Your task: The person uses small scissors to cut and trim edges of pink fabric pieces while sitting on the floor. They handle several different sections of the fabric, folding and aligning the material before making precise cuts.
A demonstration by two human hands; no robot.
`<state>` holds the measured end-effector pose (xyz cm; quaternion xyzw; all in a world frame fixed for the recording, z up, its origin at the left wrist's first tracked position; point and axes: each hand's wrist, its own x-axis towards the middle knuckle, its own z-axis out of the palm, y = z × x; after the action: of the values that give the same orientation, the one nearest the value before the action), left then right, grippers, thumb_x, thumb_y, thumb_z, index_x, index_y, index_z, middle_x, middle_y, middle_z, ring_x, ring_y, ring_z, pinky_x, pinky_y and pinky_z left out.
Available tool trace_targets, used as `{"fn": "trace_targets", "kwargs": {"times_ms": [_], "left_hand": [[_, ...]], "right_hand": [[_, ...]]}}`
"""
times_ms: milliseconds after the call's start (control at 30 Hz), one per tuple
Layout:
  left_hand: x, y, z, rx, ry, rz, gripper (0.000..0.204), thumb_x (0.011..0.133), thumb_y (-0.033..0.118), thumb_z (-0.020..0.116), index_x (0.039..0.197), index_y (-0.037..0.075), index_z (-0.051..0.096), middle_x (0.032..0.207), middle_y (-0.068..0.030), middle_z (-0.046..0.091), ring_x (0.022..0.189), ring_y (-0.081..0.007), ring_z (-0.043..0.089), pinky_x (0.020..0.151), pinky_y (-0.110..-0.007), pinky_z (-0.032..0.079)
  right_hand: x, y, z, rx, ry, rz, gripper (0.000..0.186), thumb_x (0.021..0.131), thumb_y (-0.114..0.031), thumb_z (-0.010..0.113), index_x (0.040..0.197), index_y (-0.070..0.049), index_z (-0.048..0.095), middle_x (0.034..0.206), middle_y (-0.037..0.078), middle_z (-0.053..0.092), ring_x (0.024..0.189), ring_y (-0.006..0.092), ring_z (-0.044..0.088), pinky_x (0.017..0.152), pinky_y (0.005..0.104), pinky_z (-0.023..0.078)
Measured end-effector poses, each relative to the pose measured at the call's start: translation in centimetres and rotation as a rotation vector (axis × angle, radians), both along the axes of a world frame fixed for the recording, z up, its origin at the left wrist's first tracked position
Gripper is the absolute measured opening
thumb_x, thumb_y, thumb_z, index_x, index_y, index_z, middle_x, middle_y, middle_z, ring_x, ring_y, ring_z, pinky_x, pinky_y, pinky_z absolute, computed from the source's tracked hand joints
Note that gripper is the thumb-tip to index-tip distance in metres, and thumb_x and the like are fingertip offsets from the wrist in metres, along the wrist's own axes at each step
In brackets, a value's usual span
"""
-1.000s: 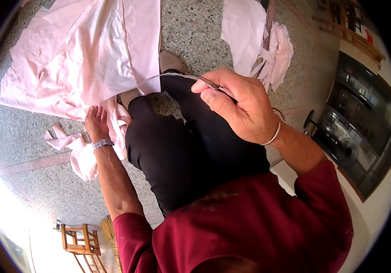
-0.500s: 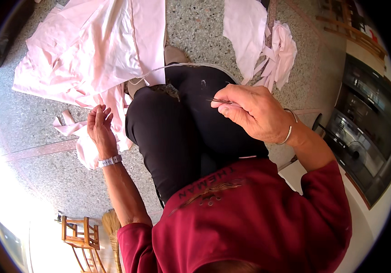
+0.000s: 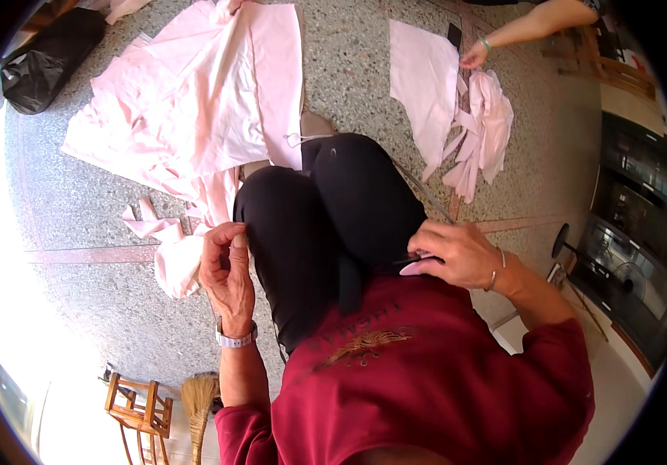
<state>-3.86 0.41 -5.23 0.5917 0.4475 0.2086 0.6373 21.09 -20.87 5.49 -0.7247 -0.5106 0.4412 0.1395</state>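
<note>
Over my left knee, my left hand is closed in a pinch, thumb against the fingers. Whatever is between them is too small to see. Close to the hem of my red shirt, my right hand is wrapped round a thin dark pointed tool, whose kind I cannot make out. A large spread of pale pink cloth lies in front of my knees, its near edge against them. On it, a white cord shows by my knees.
Another person's hand touches cut pink pieces and strips on the speckled floor at the far right. Pink scraps lie left of my leg. A black bag, wooden stool and broom stand around.
My right hand has drawn back toward my shirt with the thin tool. My left hand has moved right and nearer me, to the knee. Another person's hand has come in at the far right.
</note>
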Motion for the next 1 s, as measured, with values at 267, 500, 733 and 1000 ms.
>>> {"fn": "trace_targets", "kwargs": {"times_ms": [267,500,733,1000], "left_hand": [[-0.2,-0.6,0.7,-0.052,0.009,0.009,0.008,0.095,0.006,0.06,0.101,0.001,0.063,0.096,-0.0017,0.061,0.084,-0.0083,0.055,0.078,-0.022,0.044],[1.4,-0.6,4.7,0.019,-0.123,-0.174,0.012,0.092,0.003,0.061,0.102,-0.002,0.063,0.105,-0.011,0.062,0.1,-0.0191,0.059,0.092,-0.029,0.044],[5.3,0.6,7.1,-0.308,-0.35,-0.335,0.069,0.085,0.045,0.071,0.128,-0.005,0.054,0.127,-0.0165,0.056,0.118,-0.0257,0.055,0.102,-0.037,0.042],[5.3,0.8,5.2,-0.368,-0.514,-0.178,0.031,0.088,0.018,0.07,0.112,-0.001,0.067,0.123,-0.0173,0.058,0.116,-0.0272,0.056,0.099,-0.037,0.047]], "right_hand": [[-0.8,-2.1,0.0,-0.052,0.098,-0.035,0.01,0.085,-0.011,0.067,0.09,-0.003,0.063,0.081,0.01,0.06,0.068,0.0282,0.062,0.061,0.0373,0.05],[0.8,4.8,1.3,0.053,0.291,-0.319,0.02,0.087,-0.012,0.067,0.099,0.0,0.058,0.087,0.015,0.066,0.075,0.0276,0.067,0.064,0.0367,0.05],[-3.1,12.0,-0.5,0.296,0.606,-0.196,0.022,0.092,-0.014,0.065,0.105,0.001,0.057,0.08,0.019,0.065,0.073,0.0305,0.067,0.064,0.0373,0.05],[-4.4,13.2,-2.9,0.382,0.62,-0.209,0.026,0.089,-0.013,0.066,0.111,-0.002,0.057,0.078,0.02,0.064,0.072,0.0365,0.066,0.063,0.0395,0.051]]}}
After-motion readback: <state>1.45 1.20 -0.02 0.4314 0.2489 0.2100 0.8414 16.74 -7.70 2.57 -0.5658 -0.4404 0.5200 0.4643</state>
